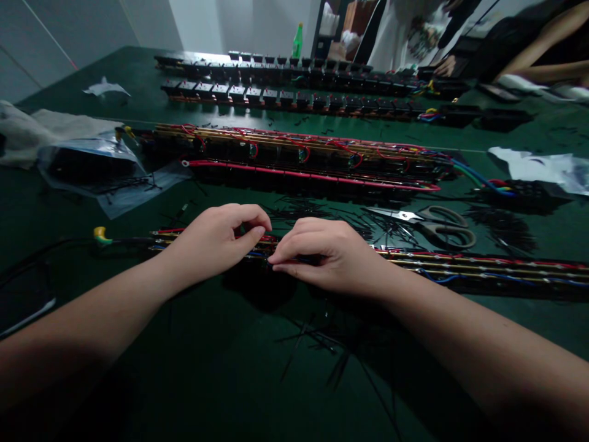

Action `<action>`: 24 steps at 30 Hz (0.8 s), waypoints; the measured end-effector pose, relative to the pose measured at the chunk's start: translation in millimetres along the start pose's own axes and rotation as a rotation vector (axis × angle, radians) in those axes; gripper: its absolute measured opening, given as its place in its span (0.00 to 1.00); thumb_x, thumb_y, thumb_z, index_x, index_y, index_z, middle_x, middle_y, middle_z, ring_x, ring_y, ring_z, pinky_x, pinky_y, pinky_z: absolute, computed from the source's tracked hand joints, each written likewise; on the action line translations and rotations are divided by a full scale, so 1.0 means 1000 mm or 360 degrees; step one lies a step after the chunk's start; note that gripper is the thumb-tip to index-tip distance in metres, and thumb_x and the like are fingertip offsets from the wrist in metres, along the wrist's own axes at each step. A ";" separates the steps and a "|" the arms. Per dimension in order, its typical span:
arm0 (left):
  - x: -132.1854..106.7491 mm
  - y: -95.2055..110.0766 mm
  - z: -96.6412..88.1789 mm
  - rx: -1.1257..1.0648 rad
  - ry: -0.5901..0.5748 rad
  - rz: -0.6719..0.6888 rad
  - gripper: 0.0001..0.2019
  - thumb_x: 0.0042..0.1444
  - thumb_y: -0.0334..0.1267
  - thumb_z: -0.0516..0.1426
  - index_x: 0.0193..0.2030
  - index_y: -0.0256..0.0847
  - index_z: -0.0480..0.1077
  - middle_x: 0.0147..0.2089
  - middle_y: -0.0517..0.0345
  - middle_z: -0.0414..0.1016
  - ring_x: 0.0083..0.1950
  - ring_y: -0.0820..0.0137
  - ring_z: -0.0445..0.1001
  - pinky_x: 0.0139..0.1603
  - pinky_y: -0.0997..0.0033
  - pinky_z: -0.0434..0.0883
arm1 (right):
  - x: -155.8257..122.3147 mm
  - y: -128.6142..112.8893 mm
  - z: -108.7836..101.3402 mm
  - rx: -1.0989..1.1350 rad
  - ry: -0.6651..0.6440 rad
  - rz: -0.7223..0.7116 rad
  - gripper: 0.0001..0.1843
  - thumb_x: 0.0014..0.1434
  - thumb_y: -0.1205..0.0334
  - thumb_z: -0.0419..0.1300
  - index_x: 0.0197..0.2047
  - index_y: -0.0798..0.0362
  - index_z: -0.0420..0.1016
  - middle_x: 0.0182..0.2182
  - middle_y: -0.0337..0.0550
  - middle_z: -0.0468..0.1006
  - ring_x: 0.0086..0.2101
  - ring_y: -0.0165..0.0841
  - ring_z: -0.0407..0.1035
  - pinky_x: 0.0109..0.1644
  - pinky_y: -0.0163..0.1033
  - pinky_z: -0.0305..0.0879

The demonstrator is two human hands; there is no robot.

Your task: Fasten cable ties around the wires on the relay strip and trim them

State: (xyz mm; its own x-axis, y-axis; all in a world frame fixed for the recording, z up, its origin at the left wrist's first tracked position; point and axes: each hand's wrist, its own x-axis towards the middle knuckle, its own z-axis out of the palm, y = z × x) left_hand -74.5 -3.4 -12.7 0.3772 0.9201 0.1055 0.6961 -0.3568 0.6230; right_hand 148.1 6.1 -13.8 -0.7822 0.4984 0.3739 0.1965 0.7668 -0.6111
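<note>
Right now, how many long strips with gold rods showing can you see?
2. The near strip runs beneath the left hand and right hand, partly covered; the middle strip lies beyond the scissors. The back strips could have some hidden.

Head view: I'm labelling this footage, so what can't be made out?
All in the head view:
Near wired strip: partly hidden behind left hand and right hand; right end cut off by picture edge.
Anything between the right fingertips: too small and dim.
Other person's arm: edge-cropped.
</note>
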 end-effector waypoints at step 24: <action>-0.003 -0.002 0.001 -0.0181 0.0056 -0.0159 0.15 0.58 0.46 0.59 0.49 0.45 0.74 0.41 0.60 0.82 0.43 0.65 0.80 0.34 0.72 0.68 | 0.003 -0.003 -0.002 -0.0057 -0.0021 0.0127 0.06 0.61 0.69 0.64 0.41 0.53 0.82 0.36 0.43 0.83 0.38 0.32 0.75 0.44 0.35 0.68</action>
State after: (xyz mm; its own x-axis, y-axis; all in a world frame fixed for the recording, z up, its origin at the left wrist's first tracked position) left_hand -76.5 -5.7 -15.4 0.2866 0.9559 0.0644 0.6546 -0.2445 0.7154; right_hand 146.7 6.3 -9.3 -0.7709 0.5533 0.3156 0.2794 0.7390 -0.6130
